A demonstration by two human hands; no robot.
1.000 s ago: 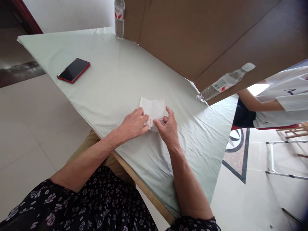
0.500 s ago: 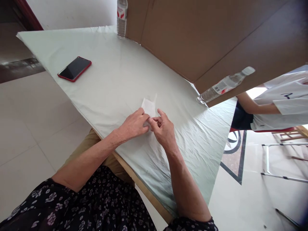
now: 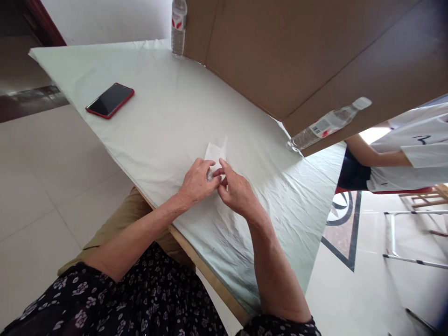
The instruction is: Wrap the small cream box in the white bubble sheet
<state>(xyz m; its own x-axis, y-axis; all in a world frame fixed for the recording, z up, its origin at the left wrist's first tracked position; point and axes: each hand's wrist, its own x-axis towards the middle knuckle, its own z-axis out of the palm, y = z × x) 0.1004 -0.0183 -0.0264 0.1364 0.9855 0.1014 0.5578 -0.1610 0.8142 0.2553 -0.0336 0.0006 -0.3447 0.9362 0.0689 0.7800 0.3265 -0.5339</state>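
Hiding tissue (image 3: 216, 152) under hands.

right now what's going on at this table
A seated person pinches a small white folded paper between both hands: left hand and right hand meet at its near edge, on the table. A red phone lies further left, and two bottles stand by the cardboard.

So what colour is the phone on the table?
The phone has a red case and black screen, seen in the head view.
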